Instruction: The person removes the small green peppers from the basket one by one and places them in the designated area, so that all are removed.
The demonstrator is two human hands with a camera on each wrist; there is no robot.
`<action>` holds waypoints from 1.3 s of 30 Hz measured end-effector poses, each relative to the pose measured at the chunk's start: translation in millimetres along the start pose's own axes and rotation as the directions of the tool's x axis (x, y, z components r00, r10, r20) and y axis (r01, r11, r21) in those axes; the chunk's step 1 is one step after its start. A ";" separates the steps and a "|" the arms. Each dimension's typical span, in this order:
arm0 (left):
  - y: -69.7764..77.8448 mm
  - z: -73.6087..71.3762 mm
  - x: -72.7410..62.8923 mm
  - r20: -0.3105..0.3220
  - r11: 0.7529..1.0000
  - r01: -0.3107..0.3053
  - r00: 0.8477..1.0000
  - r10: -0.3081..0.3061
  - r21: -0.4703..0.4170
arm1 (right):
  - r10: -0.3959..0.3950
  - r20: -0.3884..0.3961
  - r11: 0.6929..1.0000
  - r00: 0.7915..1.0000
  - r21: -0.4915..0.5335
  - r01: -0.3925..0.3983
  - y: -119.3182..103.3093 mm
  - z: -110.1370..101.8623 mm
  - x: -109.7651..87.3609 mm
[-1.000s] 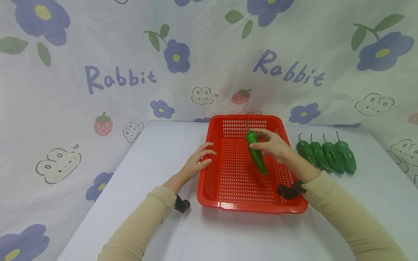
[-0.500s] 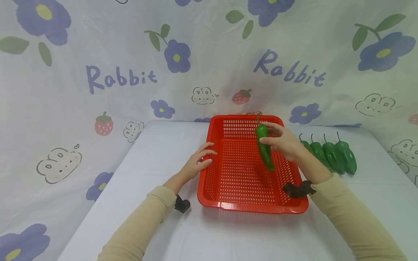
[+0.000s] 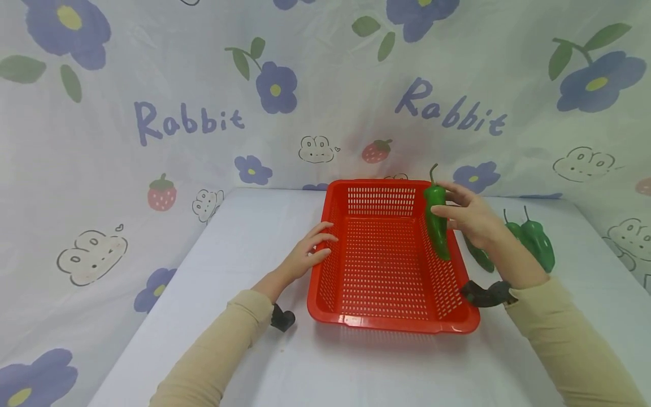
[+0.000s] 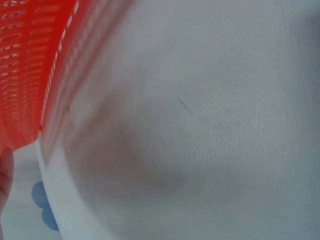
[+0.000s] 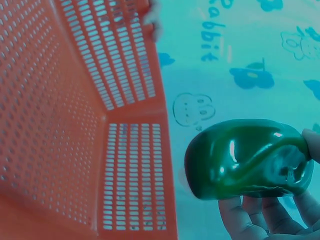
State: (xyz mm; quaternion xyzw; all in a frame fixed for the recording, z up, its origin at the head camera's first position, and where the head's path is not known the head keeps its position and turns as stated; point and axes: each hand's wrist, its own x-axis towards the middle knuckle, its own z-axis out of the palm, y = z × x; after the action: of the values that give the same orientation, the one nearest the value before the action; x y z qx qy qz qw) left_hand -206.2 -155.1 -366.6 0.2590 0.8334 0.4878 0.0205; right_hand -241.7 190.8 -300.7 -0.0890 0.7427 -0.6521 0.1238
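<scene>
My right hand (image 3: 470, 217) holds a long green pepper (image 3: 436, 226), thumb on the near side, above the right wall of a red plastic basket (image 3: 394, 322). The pepper hangs at a slant, stem up. In the right wrist view, the glossy green pepper (image 5: 240, 157) appears end-on beside the basket wall, with fingers (image 5: 280, 220) beneath it. My left hand (image 3: 305, 251) rests at the basket's left rim, fingers extended over it. The left wrist view catches only a fingertip (image 4: 6, 167) next to the perforated red side.
More green peppers lie on the white table right of the basket: one (image 3: 480, 254) beside its wall, others (image 3: 539, 243) beyond my right forearm, which covers part of the row. A patterned cloth (image 3: 325, 90) hangs behind the table. Each wrist bears a dark camera mount (image 3: 488, 294).
My right hand has carried the pepper rightward and slightly back, from over the basket's interior to above its right wall. The forearm now covers more of the pepper row. My left hand stays put.
</scene>
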 end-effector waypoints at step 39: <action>-45.3 6.8 7.1 -0.026 1.000 -0.007 1.000 0.006 -0.025 | 0.067 -0.151 0.964 0.986 -0.244 -0.102 22.7 -106.7 -25.3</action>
State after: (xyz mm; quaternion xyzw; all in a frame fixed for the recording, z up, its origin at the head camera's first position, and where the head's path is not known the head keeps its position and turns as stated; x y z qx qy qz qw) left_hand -229.0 -164.1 -406.0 0.2551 0.8266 0.5014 0.0112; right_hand -248.9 302.2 -308.8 -0.0258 0.8292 -0.5516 0.0864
